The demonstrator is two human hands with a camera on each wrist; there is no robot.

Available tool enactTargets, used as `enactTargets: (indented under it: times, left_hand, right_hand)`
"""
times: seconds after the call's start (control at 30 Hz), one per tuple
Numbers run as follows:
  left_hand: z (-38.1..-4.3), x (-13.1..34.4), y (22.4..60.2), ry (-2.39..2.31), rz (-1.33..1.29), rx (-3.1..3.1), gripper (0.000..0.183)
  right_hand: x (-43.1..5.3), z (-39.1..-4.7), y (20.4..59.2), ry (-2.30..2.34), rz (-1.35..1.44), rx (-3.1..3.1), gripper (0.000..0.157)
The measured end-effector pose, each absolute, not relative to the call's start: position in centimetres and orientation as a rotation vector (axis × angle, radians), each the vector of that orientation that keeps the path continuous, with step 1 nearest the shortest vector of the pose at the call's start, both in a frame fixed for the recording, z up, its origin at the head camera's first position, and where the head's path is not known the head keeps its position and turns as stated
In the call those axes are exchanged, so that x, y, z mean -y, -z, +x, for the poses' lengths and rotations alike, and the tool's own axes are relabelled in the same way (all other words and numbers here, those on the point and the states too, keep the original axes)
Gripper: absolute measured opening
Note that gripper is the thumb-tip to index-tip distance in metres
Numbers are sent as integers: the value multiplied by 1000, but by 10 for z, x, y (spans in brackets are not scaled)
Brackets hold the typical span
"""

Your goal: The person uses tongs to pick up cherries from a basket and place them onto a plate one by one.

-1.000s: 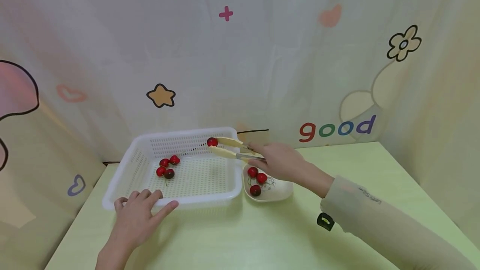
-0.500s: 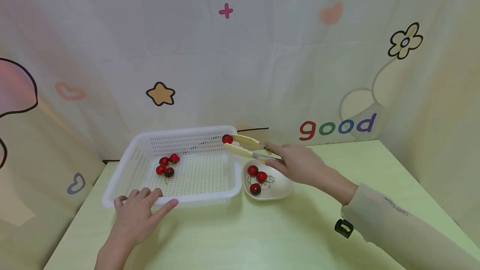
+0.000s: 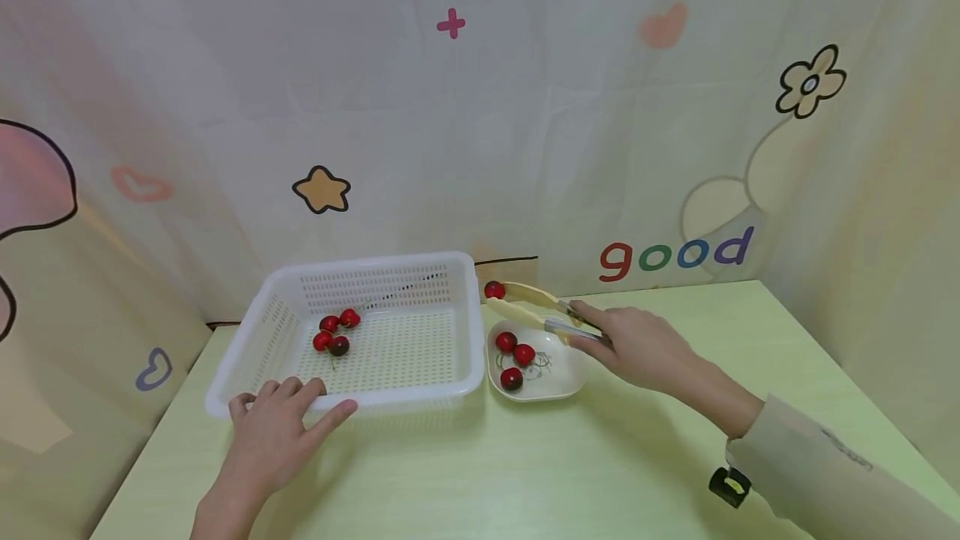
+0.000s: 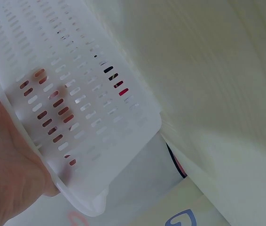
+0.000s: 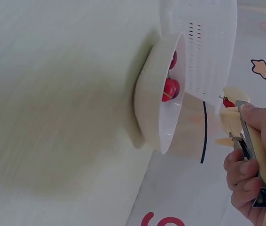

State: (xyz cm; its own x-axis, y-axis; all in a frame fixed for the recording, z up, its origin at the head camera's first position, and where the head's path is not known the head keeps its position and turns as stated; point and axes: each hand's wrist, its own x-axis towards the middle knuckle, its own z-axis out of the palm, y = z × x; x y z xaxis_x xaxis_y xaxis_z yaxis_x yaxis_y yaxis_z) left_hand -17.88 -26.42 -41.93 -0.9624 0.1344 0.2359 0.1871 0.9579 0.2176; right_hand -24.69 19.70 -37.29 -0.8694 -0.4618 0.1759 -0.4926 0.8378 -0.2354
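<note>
Dark red, round cherry [image 3: 494,290]: raised at the tips of the tongs, past the basket's right side and above the far side of the dish in the head view.
Cream-tipped metal tongs [image 3: 517,313]: pointing left, the cherry at their ends.
Right hand [image 3: 645,347]: fingers curled round the tongs' handles.
Cream, shallow, rounded dish [image 3: 558,388]: just right of the basket, three red cherries [image 3: 512,379] inside.
White, perforated plastic basket [image 3: 405,396]: four more cherries [image 3: 339,346] clustered toward its left.
Left hand [image 3: 273,436]: fingers hooked over the basket's near rim, thumb spread out.
Pale green desk [image 3: 480,482]: under basket and dish.
Pale printed curtain [image 3: 525,123]: behind, lettered "good".
</note>
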Motion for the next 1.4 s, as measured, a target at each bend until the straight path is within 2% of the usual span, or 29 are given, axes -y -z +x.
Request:
enactTargets:
  times: [0.67, 1.4]
  left_hand:
    - [-179, 266, 420, 351, -229, 2892, 56]
    - [-179, 265, 420, 359, -231, 2902, 56]
  right_hand:
    - [-210, -224, 390, -292, 824, 2922, 52]
    - [-209, -219, 400, -269, 830, 2933, 54]
